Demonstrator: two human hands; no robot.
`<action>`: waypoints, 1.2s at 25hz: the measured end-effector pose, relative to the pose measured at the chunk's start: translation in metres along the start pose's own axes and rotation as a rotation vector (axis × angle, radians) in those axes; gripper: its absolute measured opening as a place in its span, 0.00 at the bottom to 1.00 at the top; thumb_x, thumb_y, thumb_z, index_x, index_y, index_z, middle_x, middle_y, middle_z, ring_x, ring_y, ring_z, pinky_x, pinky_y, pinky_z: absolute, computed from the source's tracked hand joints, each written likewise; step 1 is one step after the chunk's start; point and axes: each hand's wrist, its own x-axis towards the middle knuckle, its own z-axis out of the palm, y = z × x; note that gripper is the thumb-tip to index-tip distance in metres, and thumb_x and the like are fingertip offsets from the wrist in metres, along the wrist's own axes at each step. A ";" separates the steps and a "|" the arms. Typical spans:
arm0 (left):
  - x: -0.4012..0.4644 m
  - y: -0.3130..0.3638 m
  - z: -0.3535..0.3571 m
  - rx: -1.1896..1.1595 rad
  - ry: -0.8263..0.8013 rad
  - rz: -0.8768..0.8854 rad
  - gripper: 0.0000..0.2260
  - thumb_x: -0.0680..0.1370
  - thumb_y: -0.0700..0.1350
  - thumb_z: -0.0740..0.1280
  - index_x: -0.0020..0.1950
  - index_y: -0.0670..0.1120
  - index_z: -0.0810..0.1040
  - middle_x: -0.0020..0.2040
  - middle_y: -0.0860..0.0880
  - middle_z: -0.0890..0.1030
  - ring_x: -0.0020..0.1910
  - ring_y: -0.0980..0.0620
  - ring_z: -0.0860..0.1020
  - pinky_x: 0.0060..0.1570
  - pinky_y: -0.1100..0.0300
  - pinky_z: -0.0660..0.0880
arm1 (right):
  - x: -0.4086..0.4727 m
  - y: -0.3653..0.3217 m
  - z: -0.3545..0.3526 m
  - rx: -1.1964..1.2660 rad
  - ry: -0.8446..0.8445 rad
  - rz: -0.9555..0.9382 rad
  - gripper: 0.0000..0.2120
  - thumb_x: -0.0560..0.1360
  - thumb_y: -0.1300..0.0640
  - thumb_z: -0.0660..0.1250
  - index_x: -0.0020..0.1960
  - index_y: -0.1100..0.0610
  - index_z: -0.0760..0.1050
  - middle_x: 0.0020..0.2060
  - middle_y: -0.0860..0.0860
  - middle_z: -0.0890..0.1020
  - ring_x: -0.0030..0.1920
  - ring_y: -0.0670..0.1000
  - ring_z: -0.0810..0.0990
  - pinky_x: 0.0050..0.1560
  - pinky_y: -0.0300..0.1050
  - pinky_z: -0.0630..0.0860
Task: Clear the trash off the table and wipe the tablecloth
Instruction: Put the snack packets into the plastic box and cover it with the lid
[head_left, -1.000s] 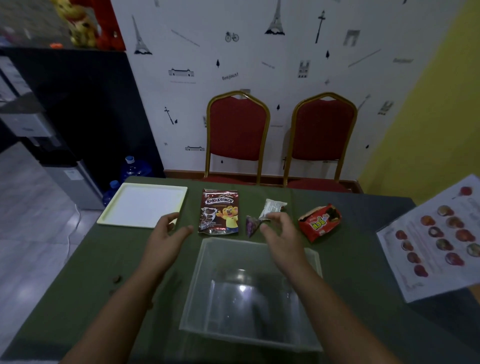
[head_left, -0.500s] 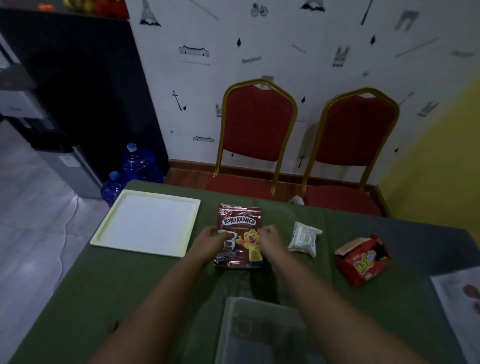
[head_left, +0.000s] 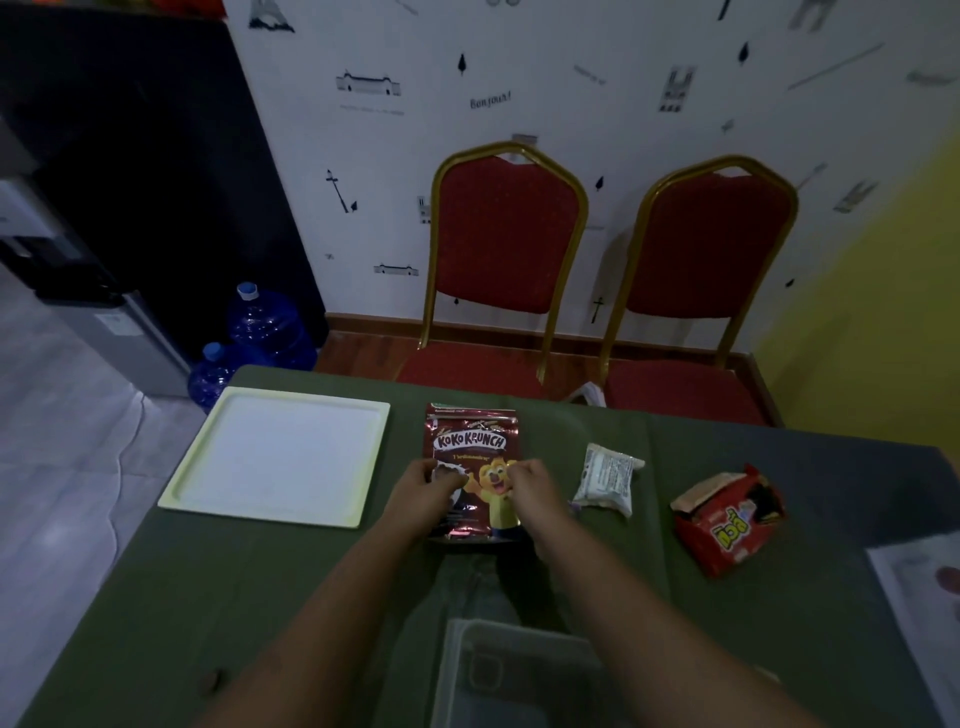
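From the head camera, a dark green tablecloth (head_left: 218, 597) of matte woven fabric covers the tabletop, lying mostly smooth with a soft fold running toward the far edge. Both hands reach to a glossy foil Koko Krunch bag (head_left: 470, 457) lying flat at the middle of the cloth: the left hand (head_left: 423, 491) has its fingers curled onto the bag's left side, and the right hand (head_left: 530, 486) has its fingers bunched on the right side, each seeming to pinch the crinkled foil. To the right lies a small white crumpled plastic wrapper (head_left: 608, 480), and farther right a torn red cardboard snack box (head_left: 727, 519) with its flap open. A flat, pale square tray (head_left: 280, 457) with a raised rim sits at the left. A clear rigid plastic bin (head_left: 509, 670) stands at the near edge.
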 end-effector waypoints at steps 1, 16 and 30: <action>-0.006 0.005 -0.001 0.015 0.011 0.023 0.20 0.75 0.51 0.68 0.64 0.47 0.70 0.56 0.44 0.79 0.47 0.48 0.82 0.42 0.53 0.79 | -0.005 -0.001 -0.002 0.023 0.001 -0.040 0.11 0.82 0.54 0.53 0.58 0.57 0.70 0.54 0.56 0.78 0.41 0.48 0.74 0.35 0.41 0.68; -0.265 -0.011 0.006 0.031 -0.074 0.428 0.15 0.77 0.46 0.67 0.62 0.55 0.73 0.52 0.56 0.81 0.45 0.61 0.83 0.38 0.66 0.79 | -0.242 0.091 -0.114 0.313 -0.179 -0.414 0.09 0.80 0.58 0.59 0.52 0.56 0.78 0.50 0.45 0.85 0.50 0.43 0.83 0.51 0.42 0.76; -0.279 -0.101 0.056 0.582 -0.010 0.391 0.14 0.75 0.47 0.68 0.59 0.49 0.72 0.56 0.53 0.76 0.52 0.54 0.76 0.50 0.59 0.76 | -0.240 0.181 -0.105 0.088 -0.266 -0.199 0.09 0.80 0.57 0.59 0.54 0.59 0.76 0.53 0.55 0.81 0.52 0.51 0.80 0.48 0.48 0.79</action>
